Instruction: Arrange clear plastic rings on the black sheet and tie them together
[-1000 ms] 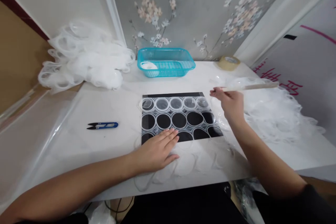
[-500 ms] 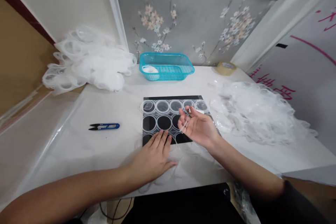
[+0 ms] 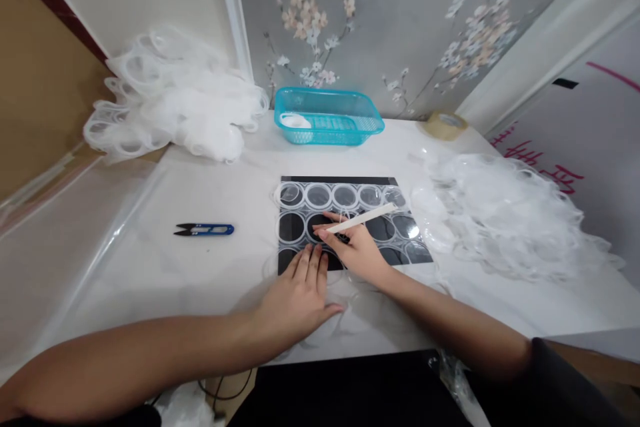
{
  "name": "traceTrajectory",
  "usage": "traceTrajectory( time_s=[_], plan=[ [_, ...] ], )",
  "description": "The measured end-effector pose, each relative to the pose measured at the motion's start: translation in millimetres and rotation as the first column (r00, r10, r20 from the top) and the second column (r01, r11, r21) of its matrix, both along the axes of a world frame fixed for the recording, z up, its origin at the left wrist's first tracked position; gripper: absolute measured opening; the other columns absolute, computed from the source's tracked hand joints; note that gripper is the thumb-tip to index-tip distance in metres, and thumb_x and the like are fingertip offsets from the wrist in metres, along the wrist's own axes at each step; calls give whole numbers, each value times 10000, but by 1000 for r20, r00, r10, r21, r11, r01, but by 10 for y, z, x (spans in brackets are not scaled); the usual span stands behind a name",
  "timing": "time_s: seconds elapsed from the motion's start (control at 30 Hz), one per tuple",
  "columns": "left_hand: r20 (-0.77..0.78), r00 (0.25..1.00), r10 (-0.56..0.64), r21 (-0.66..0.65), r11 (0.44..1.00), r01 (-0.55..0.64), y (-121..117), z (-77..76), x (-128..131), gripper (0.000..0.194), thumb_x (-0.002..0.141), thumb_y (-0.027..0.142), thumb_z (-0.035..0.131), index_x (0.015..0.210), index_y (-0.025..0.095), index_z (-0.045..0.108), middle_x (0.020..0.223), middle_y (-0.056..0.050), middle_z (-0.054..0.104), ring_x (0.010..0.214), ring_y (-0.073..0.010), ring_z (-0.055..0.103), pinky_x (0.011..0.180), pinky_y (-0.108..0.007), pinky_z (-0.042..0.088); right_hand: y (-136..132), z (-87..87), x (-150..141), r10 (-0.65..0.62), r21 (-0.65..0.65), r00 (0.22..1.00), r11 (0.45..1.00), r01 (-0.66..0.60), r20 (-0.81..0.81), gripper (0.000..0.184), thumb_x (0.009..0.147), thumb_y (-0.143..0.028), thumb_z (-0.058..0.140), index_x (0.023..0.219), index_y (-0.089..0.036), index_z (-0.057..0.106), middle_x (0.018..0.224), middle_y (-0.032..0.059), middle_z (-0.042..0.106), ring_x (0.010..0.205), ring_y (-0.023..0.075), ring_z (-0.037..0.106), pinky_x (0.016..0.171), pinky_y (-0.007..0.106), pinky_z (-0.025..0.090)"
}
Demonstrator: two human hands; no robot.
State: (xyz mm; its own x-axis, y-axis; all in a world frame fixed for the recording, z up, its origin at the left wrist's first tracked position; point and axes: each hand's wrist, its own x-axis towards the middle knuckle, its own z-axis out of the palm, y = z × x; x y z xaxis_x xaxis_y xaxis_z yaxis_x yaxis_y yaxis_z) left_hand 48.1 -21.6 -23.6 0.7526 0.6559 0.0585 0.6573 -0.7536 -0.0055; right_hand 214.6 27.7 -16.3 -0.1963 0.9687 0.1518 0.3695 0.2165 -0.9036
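A black board (image 3: 340, 180) lies on the table, covered by a clear plastic sheet with rows of white-rimmed rings (image 3: 319, 195). My left hand (image 3: 300, 287) rests flat across the board's near edge, fingers stretched out over the lower rings. Above the middle row, my right hand (image 3: 357, 247) is closed on a flat white stick (image 3: 370, 215), which slants up to the right. The tip near my fingers is too small to make out. A thin pale loop shows by the right fingers; I cannot tell whether it is held.
Blue thread snips (image 3: 205, 229) lie to the left. At the back stands a turquoise basket (image 3: 330, 137) with a white roll (image 3: 296, 121) inside, and packing tape (image 3: 445, 127) sits right of it. Translucent ring piles lie at left (image 3: 175, 103) and right (image 3: 510, 213).
My right hand has turned from palm up to palm down and moved slightly left and lower, bringing the white stick into full view. The left hand stays flat on the sheet.
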Motion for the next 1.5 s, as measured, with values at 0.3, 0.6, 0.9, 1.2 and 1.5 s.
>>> traceTrajectory(
  time_s=[0.3,0.6,0.9,1.2,1.5],
  plan=[
    [-28,1000,-4,8,1000,4,-6,37,33,808,899,627,309,1291,-68,430,1325,-296,443,1263,-375,421,1053,-443,328,-10,-4,32,17,30,998,999,-19,63,195,879,-288,546,941,-214,715,1008,57,721,1230,264,500,1012,462,420],
    [-49,999,9,-39,999,-11,-20,-10,55,811,909,611,300,1302,-90,404,1326,-315,426,1284,-382,388,1062,-466,314,-76,1,2,73,196,961,972,-128,265,188,800,-194,582,915,-244,721,1017,49,720,1120,263,590,984,422,448],
    [-112,993,-27,-106,994,15,-10,145,50,796,929,587,270,1334,-91,373,1380,-313,335,1322,-391,297,1086,-455,302,631,462,739,-539,223,842,821,525,3,280,849,-374,524,813,-145,682,828,107,708,809,238,650,831,435,475],
    [-119,989,84,16,996,-83,21,302,-79,824,868,627,403,1290,-79,444,1299,-325,444,1219,-416,454,993,-465,410,23,241,117,-322,-571,683,803,-170,-656,132,847,-321,553,823,-209,619,758,37,706,757,176,684,817,356,548],
    [3,999,47,178,983,-47,-39,-47,-297,712,946,529,299,1227,-95,494,1234,-329,507,1184,-391,501,986,-479,389,114,201,-264,-9,-327,882,930,-166,-471,217,812,-368,635,845,-165,705,801,63,733,725,178,688,739,317,541]
  ],
)
